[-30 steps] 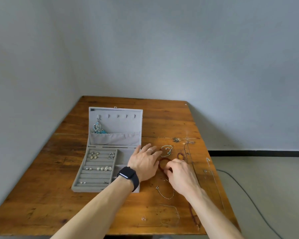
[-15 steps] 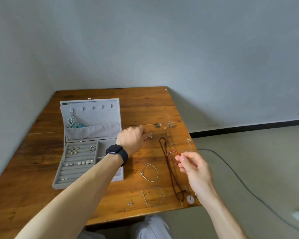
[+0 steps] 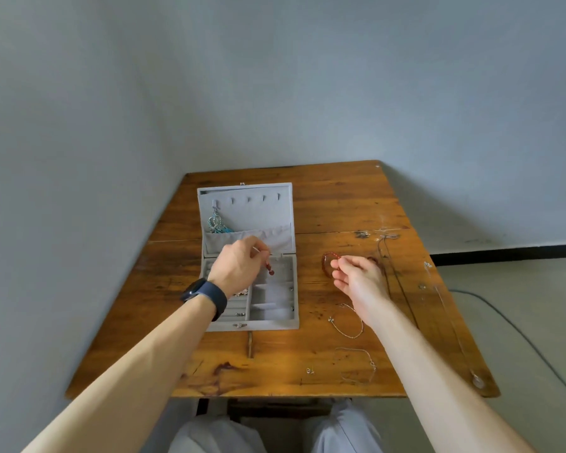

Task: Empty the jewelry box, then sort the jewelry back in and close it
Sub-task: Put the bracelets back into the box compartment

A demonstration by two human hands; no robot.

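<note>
The grey jewelry box (image 3: pixel 276 323) lies open on the wooden table (image 3: pixel 340 204), its lid upright with a teal pendant (image 3: pixel 217 223) hung inside. My left hand (image 3: pixel 239 266) hovers over the box's compartments and pinches a small red bead piece (image 3: pixel 270 269) that dangles from its fingers. My right hand (image 3: pixel 356 274) is to the right of the box and pinches a red bead bracelet (image 3: pixel 327 261) just above the table. Small earrings (image 3: pixel 241 292) sit in the box's left slots, partly hidden by my left wrist.
Two thin silver bracelets (image 3: pixel 348 322) (image 3: pixel 356 364) and a small stud (image 3: pixel 310 370) lie near the front right. A dark cord necklace (image 3: pixel 392 273) and a silver chain (image 3: pixel 451 328) run along the right edge. A cable (image 3: pixel 520 335) crosses the floor.
My left hand moved from right of the box to above its compartments and now holds a red bead piece. My right hand stayed to the right of the box, still holding the red bracelet.
</note>
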